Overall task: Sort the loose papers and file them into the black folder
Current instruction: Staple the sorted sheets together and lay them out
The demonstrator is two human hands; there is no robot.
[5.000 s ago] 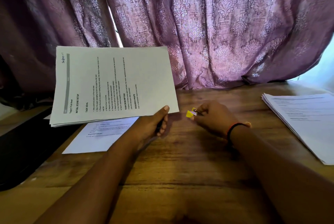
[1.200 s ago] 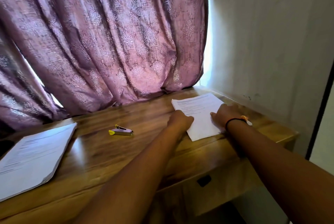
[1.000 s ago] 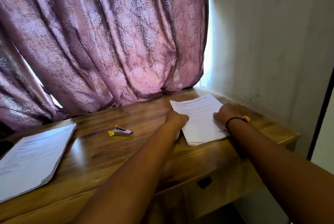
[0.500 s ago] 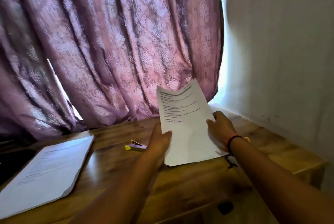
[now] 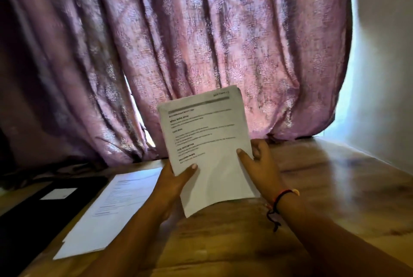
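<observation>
A domestic room used as a study corner: a varnished wooden desk [image 5: 324,187] stands against a window covered by a heavy mauve curtain [image 5: 201,42] with a woven damask pattern, daylight leaking through a gap in its folds and at its right edge. A plain pale wall [image 5: 384,64] meets the desk on the right. Office matter lies on the surface, namely a stack of printed sheets [image 5: 111,212] and a black folder [image 5: 29,214] with a white label, while a further sheaf [image 5: 210,142] is held above the desk
</observation>
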